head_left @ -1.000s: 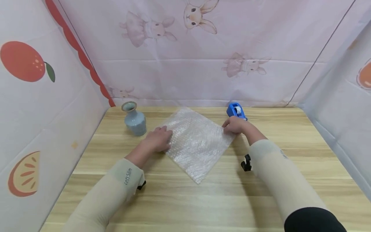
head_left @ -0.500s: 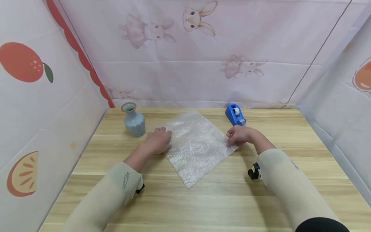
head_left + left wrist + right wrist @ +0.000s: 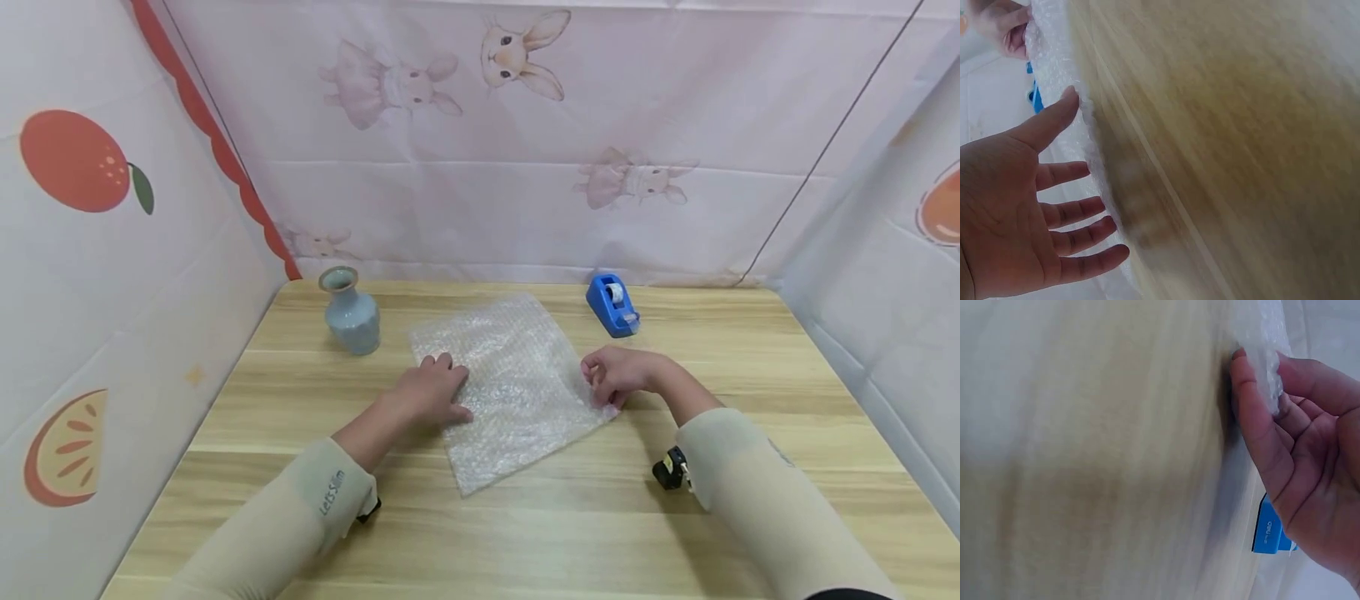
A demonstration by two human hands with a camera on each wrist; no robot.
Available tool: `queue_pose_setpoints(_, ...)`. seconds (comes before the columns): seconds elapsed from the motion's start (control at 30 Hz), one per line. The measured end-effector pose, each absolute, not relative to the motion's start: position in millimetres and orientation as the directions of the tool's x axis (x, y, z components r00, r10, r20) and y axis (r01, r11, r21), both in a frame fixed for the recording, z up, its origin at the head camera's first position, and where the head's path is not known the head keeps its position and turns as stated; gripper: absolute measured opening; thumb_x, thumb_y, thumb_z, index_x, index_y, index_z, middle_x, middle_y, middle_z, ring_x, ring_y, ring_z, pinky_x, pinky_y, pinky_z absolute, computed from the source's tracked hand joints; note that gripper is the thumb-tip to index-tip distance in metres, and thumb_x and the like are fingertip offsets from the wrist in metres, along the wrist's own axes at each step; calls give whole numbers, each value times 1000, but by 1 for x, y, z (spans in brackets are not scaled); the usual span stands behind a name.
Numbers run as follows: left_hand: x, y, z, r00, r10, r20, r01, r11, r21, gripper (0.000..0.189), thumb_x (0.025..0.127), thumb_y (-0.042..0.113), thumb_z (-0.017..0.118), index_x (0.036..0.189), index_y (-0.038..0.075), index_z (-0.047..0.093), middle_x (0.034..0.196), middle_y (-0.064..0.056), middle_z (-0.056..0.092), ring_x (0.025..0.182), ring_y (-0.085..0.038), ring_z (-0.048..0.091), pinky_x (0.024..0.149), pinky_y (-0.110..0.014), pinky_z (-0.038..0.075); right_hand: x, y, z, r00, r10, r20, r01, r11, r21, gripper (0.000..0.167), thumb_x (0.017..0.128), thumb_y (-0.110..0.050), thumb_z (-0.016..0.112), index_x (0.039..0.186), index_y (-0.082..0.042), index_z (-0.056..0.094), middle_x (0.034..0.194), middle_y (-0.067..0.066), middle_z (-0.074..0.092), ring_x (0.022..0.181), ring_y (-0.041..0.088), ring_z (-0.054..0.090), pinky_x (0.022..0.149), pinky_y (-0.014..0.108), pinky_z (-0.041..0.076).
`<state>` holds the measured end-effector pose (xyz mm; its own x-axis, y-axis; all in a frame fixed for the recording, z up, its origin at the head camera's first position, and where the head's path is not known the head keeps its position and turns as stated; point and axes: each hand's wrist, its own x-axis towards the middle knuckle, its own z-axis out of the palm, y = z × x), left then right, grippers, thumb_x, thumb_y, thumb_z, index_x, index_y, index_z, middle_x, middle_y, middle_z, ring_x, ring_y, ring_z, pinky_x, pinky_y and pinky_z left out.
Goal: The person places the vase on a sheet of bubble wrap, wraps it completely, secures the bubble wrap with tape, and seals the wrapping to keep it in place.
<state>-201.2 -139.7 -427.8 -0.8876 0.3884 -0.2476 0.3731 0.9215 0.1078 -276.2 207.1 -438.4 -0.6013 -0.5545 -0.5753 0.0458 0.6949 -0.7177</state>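
Note:
A square sheet of clear bubble wrap (image 3: pixel 510 375) lies flat on the wooden table, turned at an angle. My right hand (image 3: pixel 622 372) pinches its right corner between thumb and fingers; the right wrist view shows the bubble wrap (image 3: pixel 1266 369) between them. On the sheet's left edge rests my left hand (image 3: pixel 431 392). In the left wrist view its fingers (image 3: pixel 1085 265) are spread and fairly straight, with the tips touching the bubble wrap (image 3: pixel 1054 56). To the left of the sheet stands a pale blue-grey vase (image 3: pixel 352 321), upright and apart from both hands.
A blue tape dispenser (image 3: pixel 612 306) with a roll of tape sits beyond my right hand. The wooden table (image 3: pixel 525 542) meets a printed cloth backdrop (image 3: pixel 480 217) at the back, with cloth walls on both sides.
My right hand has drawn its corner toward me, turning the bubble wrap clockwise. My left hand has shifted slightly right and nearer, its thumb now spread. The vase and tape dispenser have stayed put.

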Motion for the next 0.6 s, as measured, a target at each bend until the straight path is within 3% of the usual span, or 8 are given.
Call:
queue_pose_setpoints(0.17,-204,-142,-428,-891,386,-239,367,922,122,69,83,53,73,137,13,53,133,-16,50,119,-36,49,92,-50,48,-265,209,-436,-592,-574,-565,118,632,-766,48,80,-4,73,121,-2,48,80,7,67,65,15,61,60,29,55)
queue_pose_setpoints(0.4,-212,-149,-428,-894,369,-253,335,928,165,65,86,44,73,138,12,52,139,-17,48,128,-37,46,98,-54,45,-241,205,-444,-703,-556,-444,126,516,-847,63,77,2,72,132,0,41,69,4,58,59,14,56,56,28,50)
queue_pose_setpoints(0.6,-218,-154,-426,-898,354,-263,315,932,178,63,88,39,73,139,12,50,142,-17,47,130,-37,45,99,-57,44,-215,187,-446,-772,-521,-365,104,463,-880,58,79,8,64,133,0,42,68,6,58,56,15,53,55,29,47)
